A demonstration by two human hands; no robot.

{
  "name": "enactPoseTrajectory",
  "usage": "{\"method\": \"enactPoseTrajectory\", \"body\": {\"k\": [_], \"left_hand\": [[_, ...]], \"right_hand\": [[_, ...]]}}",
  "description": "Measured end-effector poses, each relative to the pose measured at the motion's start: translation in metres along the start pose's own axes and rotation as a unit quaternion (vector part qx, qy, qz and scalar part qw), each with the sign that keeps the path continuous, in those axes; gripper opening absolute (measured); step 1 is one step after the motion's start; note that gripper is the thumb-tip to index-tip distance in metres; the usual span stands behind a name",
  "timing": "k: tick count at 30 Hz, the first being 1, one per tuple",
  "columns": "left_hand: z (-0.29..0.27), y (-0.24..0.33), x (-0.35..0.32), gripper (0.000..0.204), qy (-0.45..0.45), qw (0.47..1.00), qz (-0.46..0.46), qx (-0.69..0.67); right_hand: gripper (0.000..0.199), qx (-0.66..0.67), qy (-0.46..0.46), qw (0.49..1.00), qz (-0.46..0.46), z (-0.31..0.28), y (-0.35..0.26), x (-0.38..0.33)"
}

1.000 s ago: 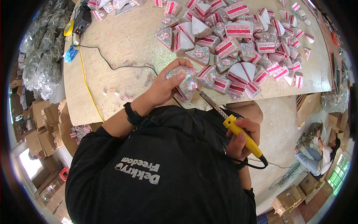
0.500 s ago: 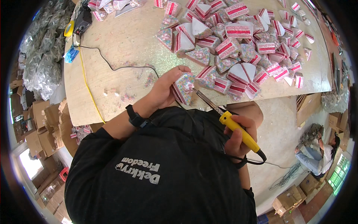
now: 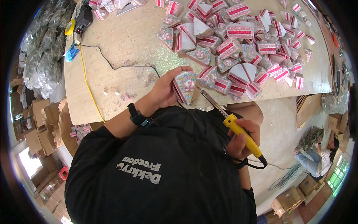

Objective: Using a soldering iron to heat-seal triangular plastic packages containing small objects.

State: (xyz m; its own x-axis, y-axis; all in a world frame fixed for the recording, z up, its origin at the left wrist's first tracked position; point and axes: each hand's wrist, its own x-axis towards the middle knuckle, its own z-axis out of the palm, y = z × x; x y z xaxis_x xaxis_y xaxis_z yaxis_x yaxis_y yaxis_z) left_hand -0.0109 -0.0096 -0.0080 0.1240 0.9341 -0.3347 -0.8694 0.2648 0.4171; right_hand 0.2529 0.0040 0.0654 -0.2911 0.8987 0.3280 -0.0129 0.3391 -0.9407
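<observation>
My left hand point(image 3: 165, 89) is closed on a wedge-shaped fake cake slice point(image 3: 185, 86), holding it near the table's front edge. Pastel sprinkles cover its top, and a pink-red layer runs along its side. In my right hand point(image 3: 244, 138) is a soldering iron point(image 3: 242, 135) with a yellow handle, fingers wrapped round the grip. Its metal tip points up and left, a short gap away from the slice. Just beyond, a large pile of similar cake slices point(image 3: 238, 31) covers the right part of the table, some showing white faces.
A black cord point(image 3: 128, 67) crosses the wooden table point(image 3: 112, 56) toward me. At the left edge are a yellow cable point(image 3: 85, 72), yellow tape roll point(image 3: 69, 27) and black box point(image 3: 83, 21). Cardboard boxes point(image 3: 44, 112) stand left. Another person point(image 3: 320, 155) sits on the floor at right.
The soldering iron in my right hand has drawn back from the slice, down and to the right. My left hand and its slice have barely moved.
</observation>
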Motion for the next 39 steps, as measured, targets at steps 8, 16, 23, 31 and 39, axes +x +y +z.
{"method": "enactPoseTrajectory", "body": {"k": [8,16,23,31,39], "left_hand": [[0.007,0.0,-0.001,0.04,-0.003,0.999,0.009,0.036],[0.008,0.001,-0.001,0.048,-0.004,0.994,0.017,0.107],[0.012,0.001,0.001,0.038,0.008,0.996,0.022,0.085],[0.008,0.001,-0.002,0.049,-0.003,0.989,0.02,0.147],[-0.001,0.001,-0.004,0.039,0.019,0.999,0.01,0.039]], "right_hand": [[0.032,-0.002,-0.024,0.999,0.027,-0.002,-0.006,0.004],[0.024,0.015,-0.02,0.999,0.027,0.001,-0.006,0.005],[0.03,0.011,-0.007,1.0,0.022,0.0,-0.002,0.003],[0.023,-0.014,-0.006,0.999,0.047,0.001,-0.006,0.001],[0.035,-0.051,0.081,0.995,0.039,0.006,-0.002,0.002]]}}
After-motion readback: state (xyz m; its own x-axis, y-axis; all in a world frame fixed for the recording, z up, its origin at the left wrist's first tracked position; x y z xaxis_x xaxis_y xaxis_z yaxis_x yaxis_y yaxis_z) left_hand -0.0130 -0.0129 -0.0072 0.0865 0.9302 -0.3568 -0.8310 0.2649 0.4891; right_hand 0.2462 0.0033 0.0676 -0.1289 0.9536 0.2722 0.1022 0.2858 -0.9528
